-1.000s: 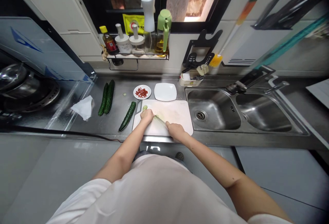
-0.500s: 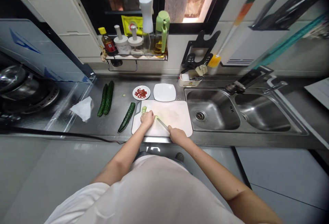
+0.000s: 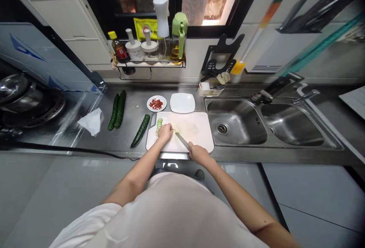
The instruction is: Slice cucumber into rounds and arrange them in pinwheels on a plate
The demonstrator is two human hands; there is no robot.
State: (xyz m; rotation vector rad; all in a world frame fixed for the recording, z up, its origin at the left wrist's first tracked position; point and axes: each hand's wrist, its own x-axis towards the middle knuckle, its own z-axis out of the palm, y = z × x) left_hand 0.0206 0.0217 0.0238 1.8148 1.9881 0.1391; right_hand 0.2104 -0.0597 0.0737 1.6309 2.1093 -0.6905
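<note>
Left hand [image 3: 165,132]: fingers bunched beside cucumber slices [image 3: 159,122] on 1 cutting board [image 3: 196,122], their hold hidden. Right hand [image 3: 199,154]: fingers clamped round 1 knife [image 3: 182,140], its blade now farther from the left; more slices show, suggesting cutting is advancing.

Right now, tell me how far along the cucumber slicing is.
Done: a row of slices lies on the board. In hand: the right hand holds the knife; the left hand hides what is under it. Probably left: the cucumber beside the board and the pair farther left, all seemingly uncut; the square plate is bare.
</note>
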